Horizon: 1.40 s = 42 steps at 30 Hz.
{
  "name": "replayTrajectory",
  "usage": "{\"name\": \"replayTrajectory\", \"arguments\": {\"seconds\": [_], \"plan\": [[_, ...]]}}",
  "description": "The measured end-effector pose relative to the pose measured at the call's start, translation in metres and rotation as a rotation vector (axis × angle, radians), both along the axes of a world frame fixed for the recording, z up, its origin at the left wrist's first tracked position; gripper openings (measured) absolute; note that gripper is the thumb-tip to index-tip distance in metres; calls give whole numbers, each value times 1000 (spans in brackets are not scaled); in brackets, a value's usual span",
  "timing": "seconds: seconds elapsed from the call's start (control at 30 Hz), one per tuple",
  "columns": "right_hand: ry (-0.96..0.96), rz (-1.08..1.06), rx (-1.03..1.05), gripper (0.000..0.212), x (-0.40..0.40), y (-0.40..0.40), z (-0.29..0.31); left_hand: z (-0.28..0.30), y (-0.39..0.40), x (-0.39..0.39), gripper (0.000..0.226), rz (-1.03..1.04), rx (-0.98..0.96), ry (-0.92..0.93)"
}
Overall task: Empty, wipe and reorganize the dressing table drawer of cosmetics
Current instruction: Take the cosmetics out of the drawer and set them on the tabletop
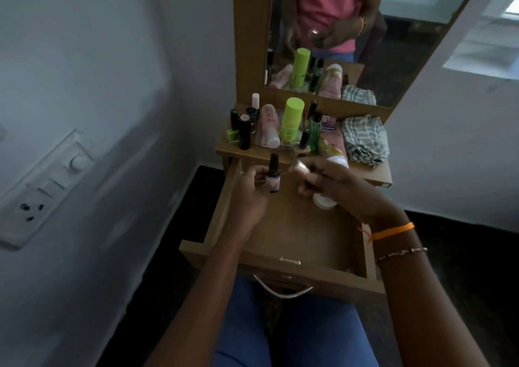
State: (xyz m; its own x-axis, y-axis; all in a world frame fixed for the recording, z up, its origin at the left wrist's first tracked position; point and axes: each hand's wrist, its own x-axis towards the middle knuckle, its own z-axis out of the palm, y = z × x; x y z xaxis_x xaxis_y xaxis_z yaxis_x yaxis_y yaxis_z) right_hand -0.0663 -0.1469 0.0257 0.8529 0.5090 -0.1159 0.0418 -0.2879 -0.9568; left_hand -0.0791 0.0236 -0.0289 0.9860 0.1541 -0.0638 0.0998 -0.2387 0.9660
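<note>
The wooden drawer is pulled out over my lap, and its floor is mostly bare. Above its back left part, my left hand grips a small bottle with a dark cap, held upright. Just to the right, my right hand has curled fingers that pinch a small clear, shiny object; I cannot tell what it is. A white round jar shows under my right hand. Whether it lies in the drawer or in my palm is unclear.
On the table top stand several cosmetics: a lime green bottle, a pink tube, dark nail polish bottles and a cream tube. A folded checked cloth lies at the right. A mirror rises behind. A wall switchboard is on the left.
</note>
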Motion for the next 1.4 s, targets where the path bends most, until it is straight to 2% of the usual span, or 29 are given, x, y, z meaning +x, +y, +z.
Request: {"name": "replayTrajectory", "arguments": {"seconds": [0.1,0.13,0.27,0.37,0.43,0.5,0.6,0.7,0.77,1.03,1.13,1.3,1.4], "plan": [[29,1,250,45,15,3,23,14,2,7,19,29,-22,-81],[12,-19,295,46,23,5,28,19,2,10,19,25,-20,-100],[-97,-175,387,18,58,16,50,33,3,24,26,19,-21,-151],[-146,-282,404,12,85,23,67,42,2,36,29,23,-32,-167],[-224,-369,268,15,109,24,75,48,2,41,32,18,-33,-176],[-327,-426,40,21,138,25,79,52,1,44,33,16,-27,-193],[-449,-483,-190,18,175,34,78,53,1,46,36,27,-25,-203],[-616,-342,-527,9,198,51,71,48,-1,43,35,36,-69,-178],[-625,-243,-723,15,210,59,59,44,-2,40,31,40,-75,-167],[-568,-18,-1034,28,228,62,30,40,-1,39,28,39,-68,-165],[-545,27,-1015,30,219,60,41,40,-1,40,27,25,-84,-173],[-639,-55,-652,21,176,46,73,39,-2,44,29,46,-76,-197],[-460,139,-516,26,134,36,86,42,-6,46,29,59,-98,-232]]}}
